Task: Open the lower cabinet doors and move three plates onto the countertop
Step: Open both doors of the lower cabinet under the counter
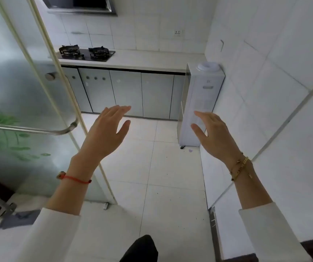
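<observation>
Left hand (108, 132) and right hand (213, 134) raised at the doorway, fingers spread, grasping nothing. Beyond the white tiled floor (152, 167), the grey flat-panel lower cabinet doors (142, 93) all sit closed. Plates not visible, presumably inside. Pale stone countertop (148, 58) carries only the black gas hob (86, 52). Every step remains.

Left hand (107, 132) and right hand (213, 136) raised mid-frame, fingers spread, palms facing each other, holding nothing. Lower cabinet doors (127, 93) shut at centre, beneath a white countertop (148, 60). Gas hob (86, 52) upper left on the counter. Water dispenser (202, 103) right of centre. Frosted glass door (19, 110) along the left edge.
</observation>
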